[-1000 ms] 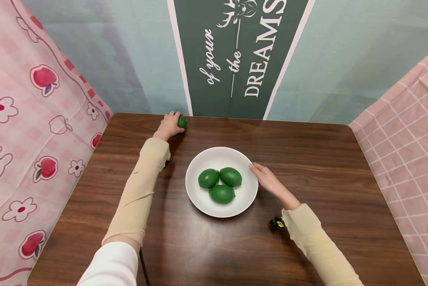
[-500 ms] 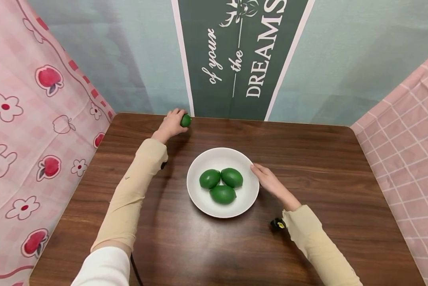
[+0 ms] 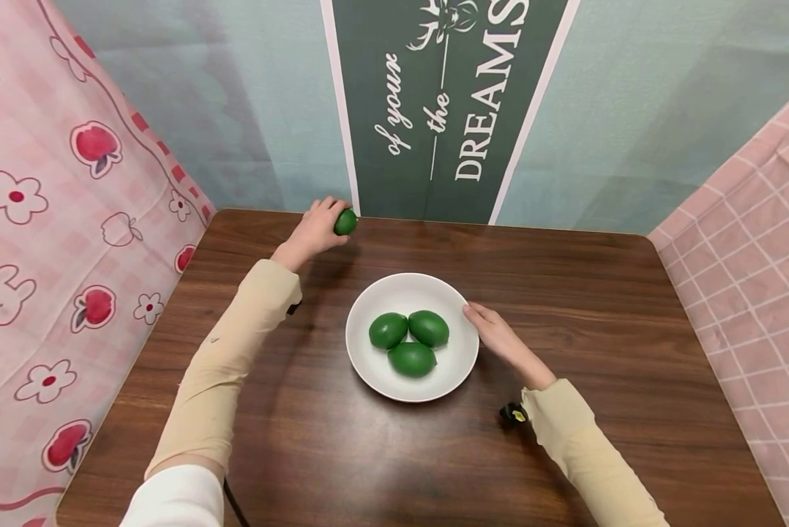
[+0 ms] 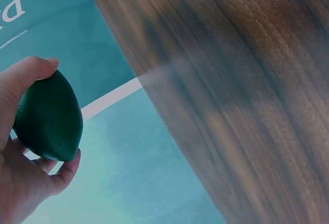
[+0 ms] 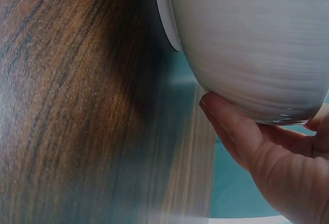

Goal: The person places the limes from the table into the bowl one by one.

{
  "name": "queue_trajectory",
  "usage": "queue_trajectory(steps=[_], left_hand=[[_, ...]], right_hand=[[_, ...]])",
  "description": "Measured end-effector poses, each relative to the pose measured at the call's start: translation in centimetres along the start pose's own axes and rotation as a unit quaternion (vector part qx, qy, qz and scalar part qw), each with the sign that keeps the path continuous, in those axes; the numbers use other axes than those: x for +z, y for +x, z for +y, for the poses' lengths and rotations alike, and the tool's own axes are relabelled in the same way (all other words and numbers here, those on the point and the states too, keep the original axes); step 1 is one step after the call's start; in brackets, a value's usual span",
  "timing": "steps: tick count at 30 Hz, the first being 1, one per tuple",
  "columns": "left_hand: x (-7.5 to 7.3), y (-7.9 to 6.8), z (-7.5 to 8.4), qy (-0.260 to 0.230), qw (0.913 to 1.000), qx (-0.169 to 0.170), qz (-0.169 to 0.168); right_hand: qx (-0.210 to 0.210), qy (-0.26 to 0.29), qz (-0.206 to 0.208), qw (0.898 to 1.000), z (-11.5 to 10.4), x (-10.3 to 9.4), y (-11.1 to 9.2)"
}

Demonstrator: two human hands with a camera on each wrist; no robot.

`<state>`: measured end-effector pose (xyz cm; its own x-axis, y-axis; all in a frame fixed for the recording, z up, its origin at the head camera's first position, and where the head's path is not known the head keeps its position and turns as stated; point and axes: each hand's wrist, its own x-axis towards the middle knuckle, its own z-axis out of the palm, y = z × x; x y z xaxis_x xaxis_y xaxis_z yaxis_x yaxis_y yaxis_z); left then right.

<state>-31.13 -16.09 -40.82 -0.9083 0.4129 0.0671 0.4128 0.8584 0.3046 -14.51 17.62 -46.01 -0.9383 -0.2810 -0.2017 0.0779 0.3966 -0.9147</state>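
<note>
My left hand (image 3: pixel 314 228) grips a green lime (image 3: pixel 345 222) near the table's back edge, left of the bowl. In the left wrist view the thumb lies over one side of this lime (image 4: pixel 50 116) and fingers curl round the other. A white bowl (image 3: pixel 394 294) stands mid-table with three more limes (image 3: pixel 412 359) inside, grouped close together. At the bowl's right rim, my right hand (image 3: pixel 496 335) holds it. From the right wrist, the fingers (image 5: pixel 231 124) press against the bowl's outer wall (image 5: pixel 252 44), and the thumb is mostly out of sight.
The brown wooden table (image 3: pixel 566 293) ends at the back against a blue-green cloth with a dark lettered panel (image 3: pixel 427 146). Pink patterned cloths (image 3: pixel 91 219) hang at left and right. A black cable (image 3: pixel 235 501) runs below the left sleeve.
My left hand has moved slightly right along the back edge with the lime in its grip, its forearm swinging left. The right hand has stayed at the bowl's rim.
</note>
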Motion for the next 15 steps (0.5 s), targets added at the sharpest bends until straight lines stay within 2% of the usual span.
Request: queue_trajectory(steps=[15], left_hand=[[-1.5, -1.9, 2.8, 0.012, 0.9978, 0.062, 0.021]], right_hand=[[-0.007, 0.01, -0.008, 1.0, -0.3, -0.1, 0.0]])
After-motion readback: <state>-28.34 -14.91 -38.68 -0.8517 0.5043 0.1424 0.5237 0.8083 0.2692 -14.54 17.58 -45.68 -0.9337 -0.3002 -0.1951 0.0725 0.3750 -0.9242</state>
